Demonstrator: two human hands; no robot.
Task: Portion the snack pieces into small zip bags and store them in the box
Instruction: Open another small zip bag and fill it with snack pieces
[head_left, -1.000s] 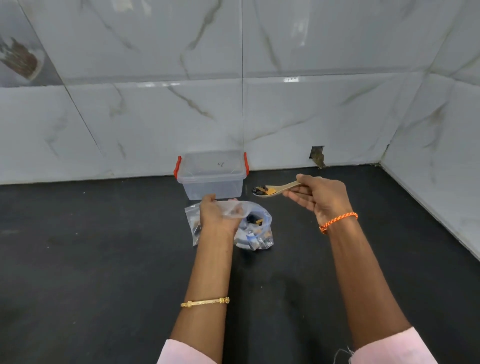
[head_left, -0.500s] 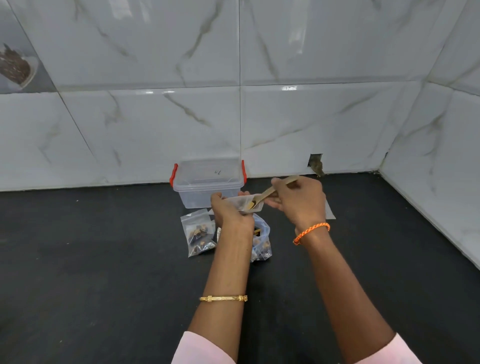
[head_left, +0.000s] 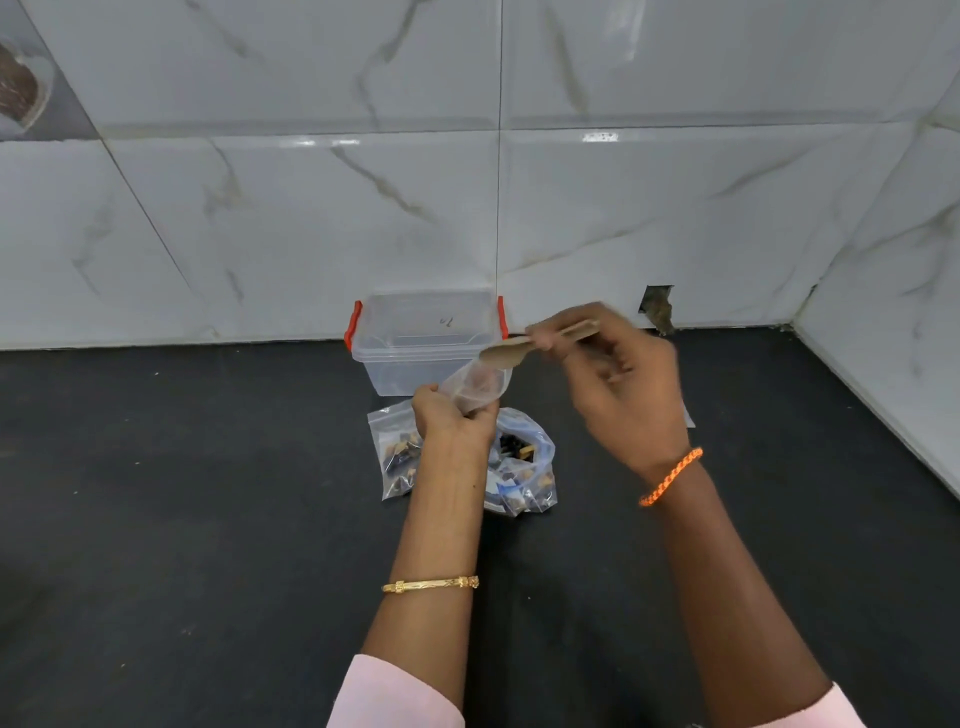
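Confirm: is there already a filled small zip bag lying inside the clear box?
No, the clear box looks empty; the one filled small bag lies on the black counter in front of it.

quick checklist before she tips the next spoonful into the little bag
1. Small zip bag held up by the left hand: ok.
2. Bag mouth open toward the spoon: cannot tell, blurred.
3. Wooden spoon in the right hand, bowl just above the bag: ok.
4. Snack pieces on the spoon: cannot tell, none visible on it.
5. Supply bag of snack pieces within reach behind the left hand: ok.
6. Filled zip bag stored in the clear box: not ok, it lies on the counter and the box looks empty.
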